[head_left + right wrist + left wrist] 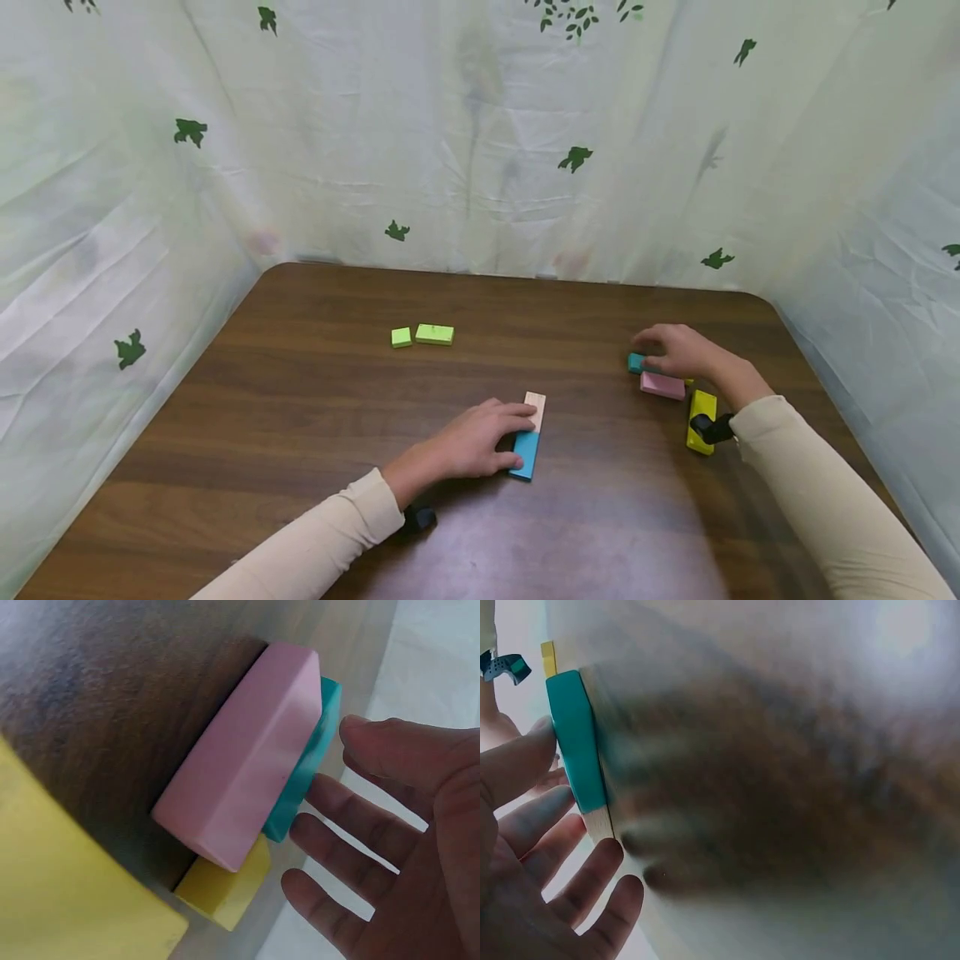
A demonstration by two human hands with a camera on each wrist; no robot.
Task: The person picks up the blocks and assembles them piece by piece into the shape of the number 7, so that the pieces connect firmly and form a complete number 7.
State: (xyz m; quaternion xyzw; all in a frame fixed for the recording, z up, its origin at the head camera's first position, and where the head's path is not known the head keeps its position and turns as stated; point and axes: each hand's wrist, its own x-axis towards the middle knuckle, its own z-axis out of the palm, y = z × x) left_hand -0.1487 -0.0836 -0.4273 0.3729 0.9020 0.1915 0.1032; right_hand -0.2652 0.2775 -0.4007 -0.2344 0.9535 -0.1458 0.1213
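My left hand (476,440) rests on the table with its fingers spread beside a blue block (527,457) and a plain wood block (536,400), which lie end to end. Its thumb is right at the blue block's edge, and its fingertips reach the wood block. Over at the right, my right hand (681,350) hovers with loosely bent fingers by a teal block (304,772). Thumb and fingertips are close to the teal block but not closed round it. A pink block (240,750) lies along the teal one, with a small yellow block (225,892) at its end.
A larger yellow block (702,408) lies under my right wrist, partly covered by the black wrist strap (712,427). Toward the back left sit a small green block (401,337) and a longer green block (435,334). White leaf-printed curtains (480,167) surround the wooden table (315,350).
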